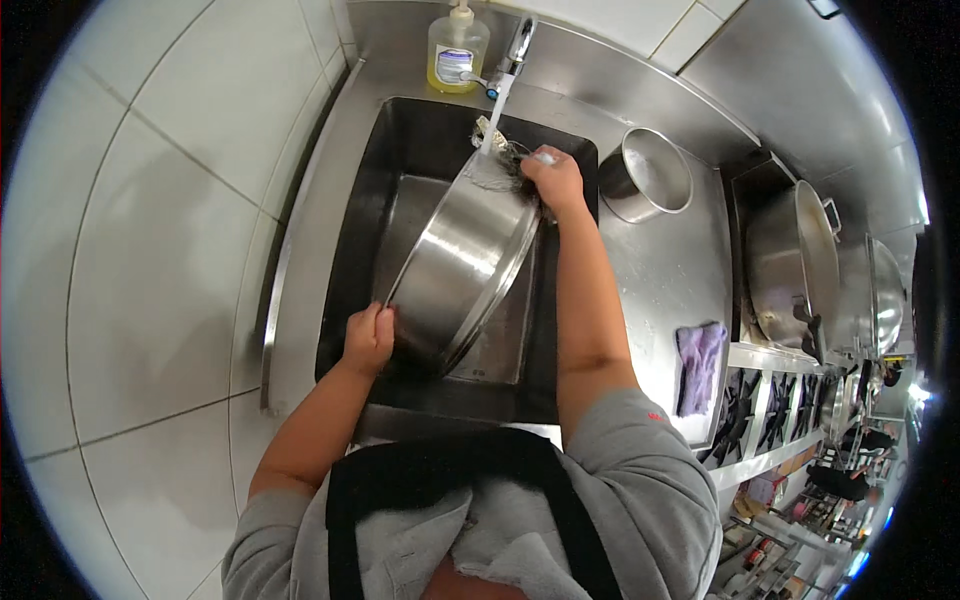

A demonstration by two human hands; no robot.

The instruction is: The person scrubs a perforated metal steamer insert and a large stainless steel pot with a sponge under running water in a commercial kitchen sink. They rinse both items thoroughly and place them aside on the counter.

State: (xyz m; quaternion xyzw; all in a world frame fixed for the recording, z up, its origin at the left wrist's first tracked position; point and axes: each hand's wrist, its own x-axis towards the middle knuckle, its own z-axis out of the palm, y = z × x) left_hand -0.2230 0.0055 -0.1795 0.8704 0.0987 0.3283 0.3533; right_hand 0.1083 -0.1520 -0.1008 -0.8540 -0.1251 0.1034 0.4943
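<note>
A wide stainless-steel pot is tilted on its side in the dark sink basin. My left hand grips its edge at the lower left. My right hand is at the pot's upper end, closed around a wiry scourer that touches the wall; the fingers partly hide it. Something small and white shows at those fingers. From the chrome faucet a stream of water runs onto the pot beside the scourer. A crumpled, shiny scrap lies behind the stream. The pot's inside is hidden.
A pump bottle of yellow soap stands left of the faucet. On the right counter are an upright steel container and a purple cloth. Farther right, a large pot stands by stove grates. A tiled wall borders the left; people appear far right.
</note>
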